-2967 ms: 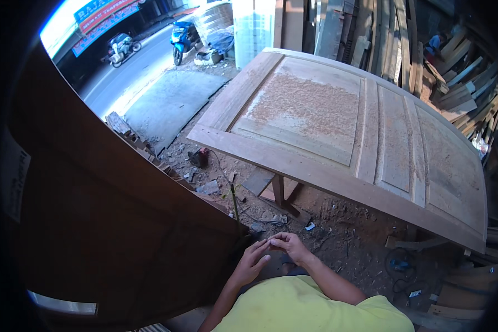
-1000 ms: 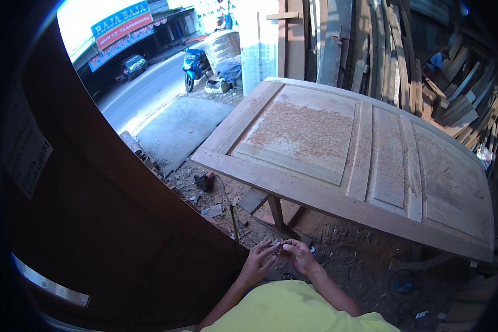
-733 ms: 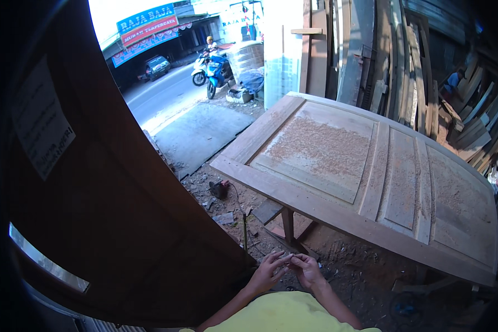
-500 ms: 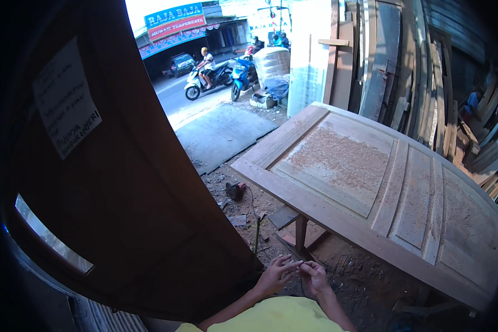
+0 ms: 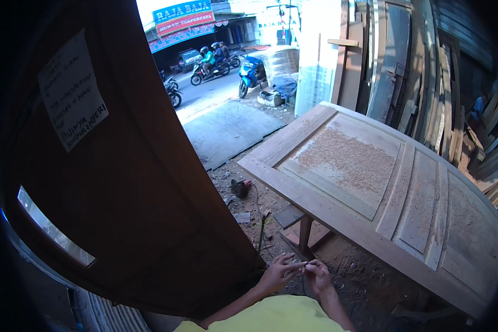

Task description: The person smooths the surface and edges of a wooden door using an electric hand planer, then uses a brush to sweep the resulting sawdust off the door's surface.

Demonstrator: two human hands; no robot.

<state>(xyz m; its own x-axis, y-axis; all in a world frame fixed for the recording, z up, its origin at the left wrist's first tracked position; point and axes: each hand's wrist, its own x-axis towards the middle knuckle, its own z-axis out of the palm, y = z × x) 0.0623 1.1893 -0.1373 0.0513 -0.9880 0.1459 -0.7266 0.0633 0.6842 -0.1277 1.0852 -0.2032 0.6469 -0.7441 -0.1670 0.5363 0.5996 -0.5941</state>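
Low in the middle of the view, my left hand (image 5: 280, 274) and my right hand (image 5: 318, 276) meet at the fingertips. Thumb and forefinger of the left come together, while its other fingers are slightly raised. My right hand is curled in a pinch at the same spot. Whatever lies between the fingertips is too small to name. Beyond them, to the right, a wooden door panel (image 5: 310, 193) lies flat on a wooden stand (image 5: 305, 232), with wood shavings (image 5: 346, 157) scattered over it. Neither hand touches the panel.
A dark wooden panel (image 5: 149, 182) with a paper sheet (image 5: 74, 91) rises close on my left. A red and black power tool (image 5: 240, 188) with a cord lies on the littered ground. Planks (image 5: 390, 61) lean at the back right. A blue motorbike (image 5: 252, 74) stands by the road.
My view has turned slightly left, so the scene sits a little further right. My hands stay joined at the fingertips. Different motorbikes with riders are now passing on the road.
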